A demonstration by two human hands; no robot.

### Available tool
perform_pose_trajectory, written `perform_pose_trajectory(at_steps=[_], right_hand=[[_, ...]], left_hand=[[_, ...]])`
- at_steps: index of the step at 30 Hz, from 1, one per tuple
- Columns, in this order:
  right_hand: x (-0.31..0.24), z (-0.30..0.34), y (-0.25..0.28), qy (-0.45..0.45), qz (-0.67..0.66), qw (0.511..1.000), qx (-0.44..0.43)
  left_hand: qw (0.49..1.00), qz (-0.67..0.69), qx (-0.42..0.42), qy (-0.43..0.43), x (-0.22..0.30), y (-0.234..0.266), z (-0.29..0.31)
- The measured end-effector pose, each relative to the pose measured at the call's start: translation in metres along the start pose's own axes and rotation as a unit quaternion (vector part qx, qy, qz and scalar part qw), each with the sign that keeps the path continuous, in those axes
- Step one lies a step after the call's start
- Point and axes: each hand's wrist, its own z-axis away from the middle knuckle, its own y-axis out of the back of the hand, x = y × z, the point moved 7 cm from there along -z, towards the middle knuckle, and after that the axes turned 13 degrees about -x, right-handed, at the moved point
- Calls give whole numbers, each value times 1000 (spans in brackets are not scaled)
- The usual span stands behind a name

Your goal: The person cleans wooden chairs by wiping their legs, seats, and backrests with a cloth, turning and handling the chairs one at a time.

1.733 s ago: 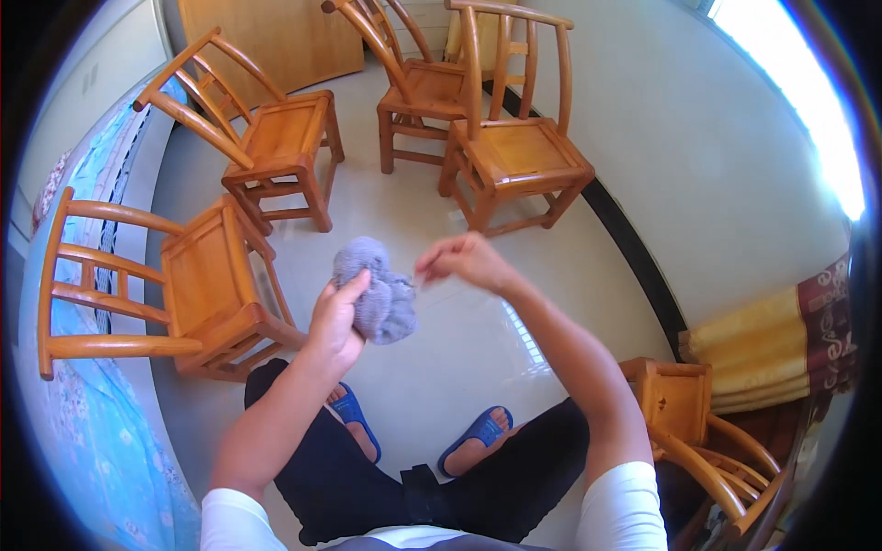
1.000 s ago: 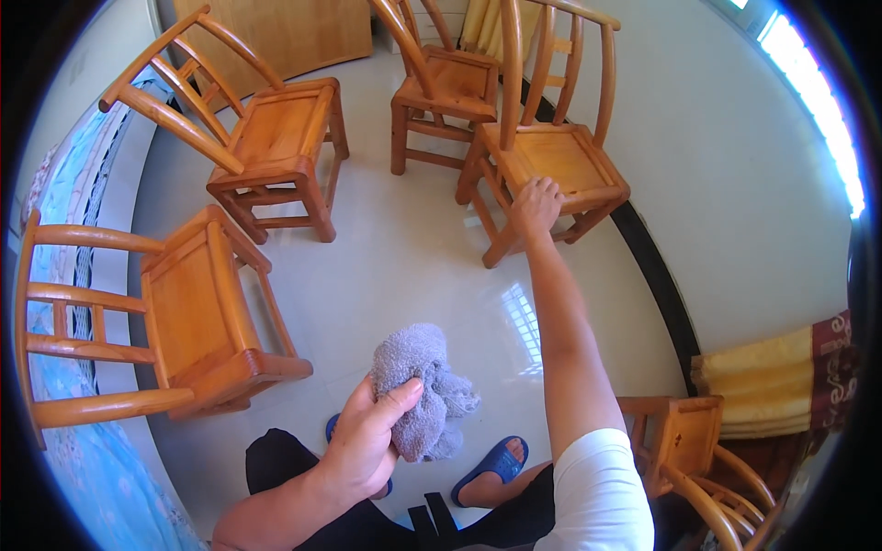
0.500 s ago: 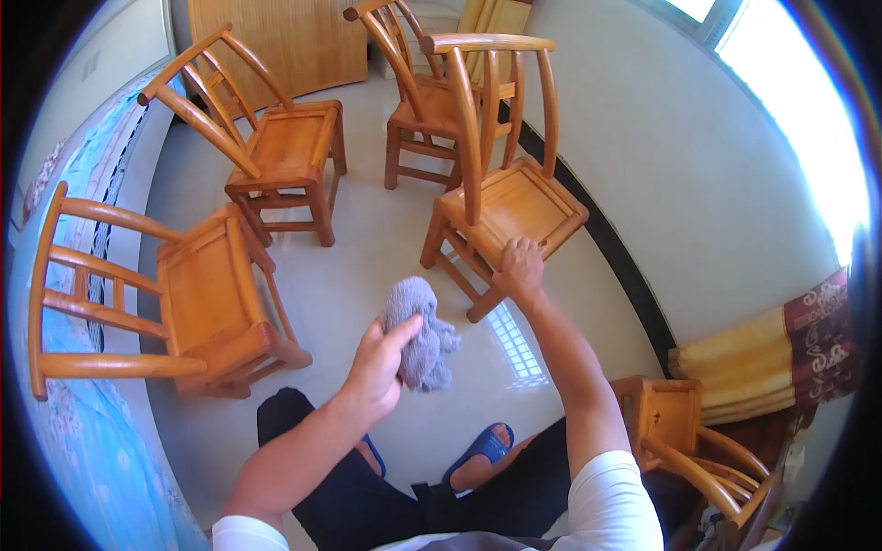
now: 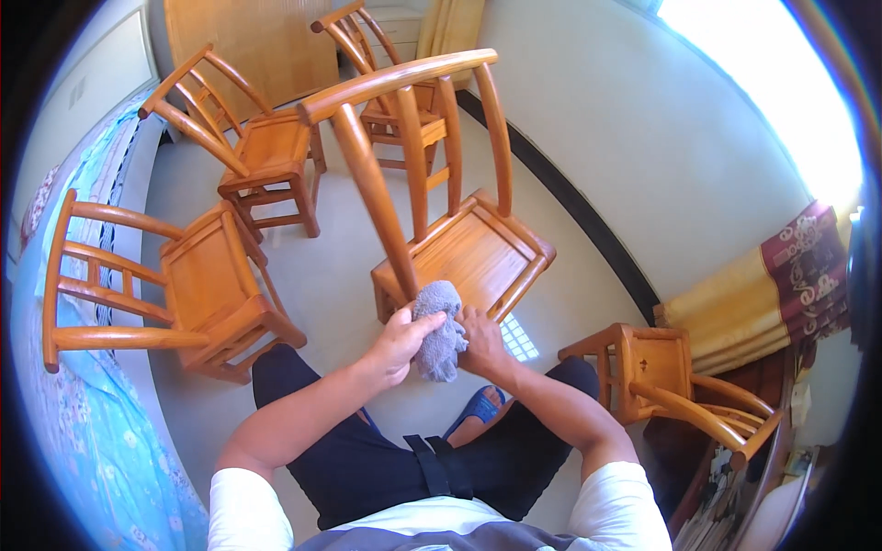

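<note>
A bunched grey cloth (image 4: 439,321) is clasped in my left hand (image 4: 399,343), thumb across its top. Right beside it, my right hand (image 4: 485,343) has its fingers closed over the front edge of a wooden chair (image 4: 476,250). The chair faces me just past my knees, its slatted back on the far side and its seat bare. The cloth hangs against the front left corner of the seat and hides part of it, along with the front legs.
Matching chairs stand at the left (image 4: 209,285), far left (image 4: 268,151) and far back (image 4: 397,108); a smaller one (image 4: 654,360) is by my right knee. A bed with blue bedding (image 4: 115,441) runs along the left. A gold and maroon curtain (image 4: 735,280) hangs at the right wall.
The chair under my right hand has come nearer, toward me and to the left. My left hand has brought the cloth to the right, up against its seat edge.
</note>
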Motion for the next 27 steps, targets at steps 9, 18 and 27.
perform_pose_trajectory(at_steps=[9, 18, 27], right_hand=[[-45, 31, 6, 11, -134, 985, -107], [25, -14, 61, -18, -809, 583, -71], [142, -14, 104, -234, -101, 967, -17]], left_hand=[[1000, -4, -18, -4, 10, -13, 1], [991, -27, -66, -114, 28, -16, -26], [826, -489, 66, -274, 81, -26, 12]])
